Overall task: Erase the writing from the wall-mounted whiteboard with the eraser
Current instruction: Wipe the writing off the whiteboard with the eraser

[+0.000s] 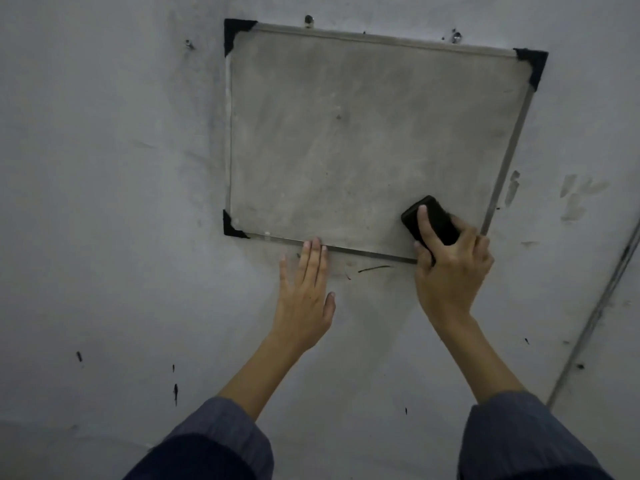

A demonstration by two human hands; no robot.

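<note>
A metal-framed whiteboard (363,133) with black corner caps hangs on the wall; its surface looks smudged grey, with no clear writing visible. My right hand (450,268) grips a black eraser (433,218) and holds it against the board's lower right corner, index finger stretched along its back. My left hand (306,289) lies flat on the wall just below the board, fingertips touching the bottom frame edge.
The grey wall (104,202) around the board carries dark marker streaks and spots, including a line (374,269) just under the frame. Screws (308,20) stick out above the board. A thin conduit or seam (595,313) runs diagonally at the right.
</note>
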